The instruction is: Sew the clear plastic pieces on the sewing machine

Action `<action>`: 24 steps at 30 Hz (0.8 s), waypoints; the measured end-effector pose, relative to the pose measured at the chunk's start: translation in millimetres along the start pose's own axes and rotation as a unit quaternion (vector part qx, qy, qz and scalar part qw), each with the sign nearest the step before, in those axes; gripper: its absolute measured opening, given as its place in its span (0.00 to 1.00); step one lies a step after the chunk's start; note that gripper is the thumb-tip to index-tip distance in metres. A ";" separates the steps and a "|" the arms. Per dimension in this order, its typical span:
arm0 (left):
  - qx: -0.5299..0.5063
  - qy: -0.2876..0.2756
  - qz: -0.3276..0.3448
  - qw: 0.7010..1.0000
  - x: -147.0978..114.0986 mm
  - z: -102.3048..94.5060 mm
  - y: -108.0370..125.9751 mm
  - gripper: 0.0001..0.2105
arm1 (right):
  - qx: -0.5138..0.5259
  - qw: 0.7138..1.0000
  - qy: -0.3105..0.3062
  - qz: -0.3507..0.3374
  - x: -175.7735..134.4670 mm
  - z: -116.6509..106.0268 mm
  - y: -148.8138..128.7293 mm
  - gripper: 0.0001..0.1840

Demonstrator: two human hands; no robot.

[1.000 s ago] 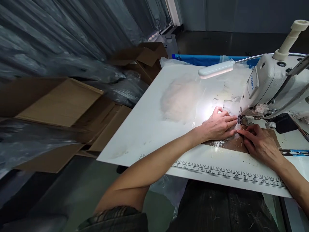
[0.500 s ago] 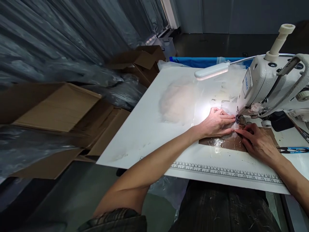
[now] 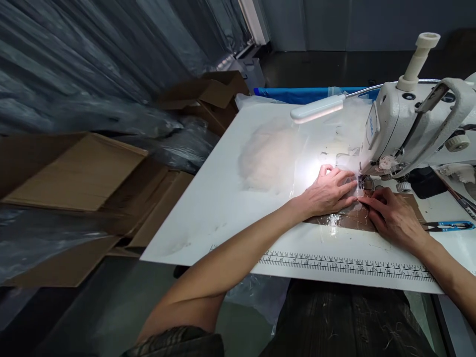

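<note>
At the presser foot of a white sewing machine, both hands are close together. My left hand lies flat with its fingers stretched out, pressing a thin, whitish sheer fabric just left of the foot. My right hand is in front of the foot, its fingers curled and the index fingertip close to my left thumb. It seems to pinch the fabric's near edge, though the fingertips partly hide it. Under the hands is a brown, shiny taped patch on the table.
A lamp lights the sewing area. A pair of blue thread snips lies right of my right hand. A ruler strip runs along the white table's front edge. Open cardboard boxes and plastic sheeting stand left.
The whole view has shifted slightly, so the machine and table appear a little farther left. Both hands keep nearly the same place and pose beside the presser foot.
</note>
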State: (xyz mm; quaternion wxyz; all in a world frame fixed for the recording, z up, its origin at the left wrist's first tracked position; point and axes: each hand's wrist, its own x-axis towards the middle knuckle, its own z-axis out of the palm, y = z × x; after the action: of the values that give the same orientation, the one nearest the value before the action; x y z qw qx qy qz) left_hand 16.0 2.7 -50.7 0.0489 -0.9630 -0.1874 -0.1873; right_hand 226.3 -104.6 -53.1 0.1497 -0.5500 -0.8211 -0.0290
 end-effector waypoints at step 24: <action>-0.078 -0.077 0.153 0.982 2.6 -9.0 1.7 0.13 | 0.047 0.999 -0.009 0.013 1.3 -2.7 2.3 0.21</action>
State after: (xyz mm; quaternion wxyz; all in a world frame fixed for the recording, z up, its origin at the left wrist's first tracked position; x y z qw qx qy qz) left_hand 15.7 0.6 -41.5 -0.0127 -0.9927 -0.0264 -0.1173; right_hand 228.5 -103.1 -50.4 0.1679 -0.5533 -0.8158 0.0163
